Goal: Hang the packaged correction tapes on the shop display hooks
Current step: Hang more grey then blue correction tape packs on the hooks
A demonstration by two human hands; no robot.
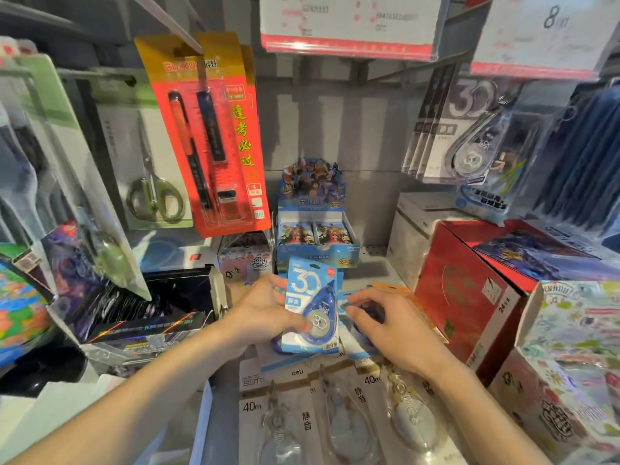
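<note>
Fingers of the left hand [265, 313] pinch 1 blue tape pack [310, 305], upright just below the card box [317, 229]. The right hand [385, 323], right of that pack, curls onto the loose packs [360, 317]. Risk: grabbing 2 at once could drop 1.

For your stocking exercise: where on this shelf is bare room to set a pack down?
One bare grey strip lies between the card display box and the red carton. Everywhere else is crowded: boxes at both sides, correction tape packs in front.
</note>
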